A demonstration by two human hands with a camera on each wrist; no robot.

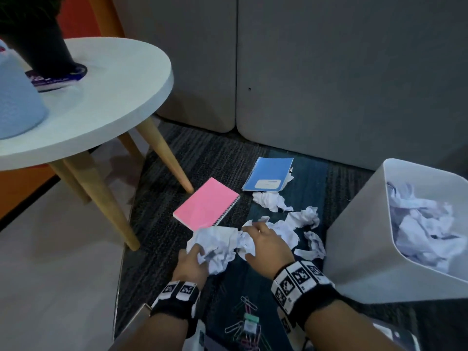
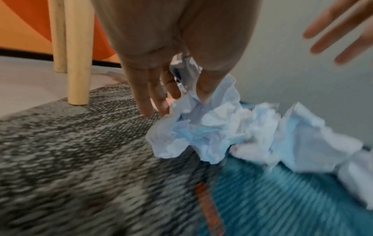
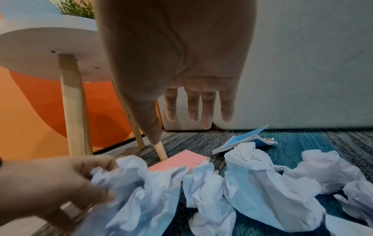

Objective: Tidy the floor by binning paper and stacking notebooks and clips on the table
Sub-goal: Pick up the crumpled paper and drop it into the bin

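Left hand (image 1: pixel 190 262) pinched a crumpled paper ball (image 1: pixel 215 245) on the carpet, near the pink notebook (image 1: pixel 206 203). Right hand (image 1: pixel 266 245), fingers straight, hovered over neighbouring balls. Paper judged light, springy, crushable: grip anywhere, squeezing. Bin (image 1: pixel 359 249) stood rightmost.

No word or number can be read anywhere. The blue notebook (image 1: pixel 269 175) bears a pale label too blurred to make out, and the wristbands (image 1: pixel 298 278) carry black-and-white square marker patterns, not lettering
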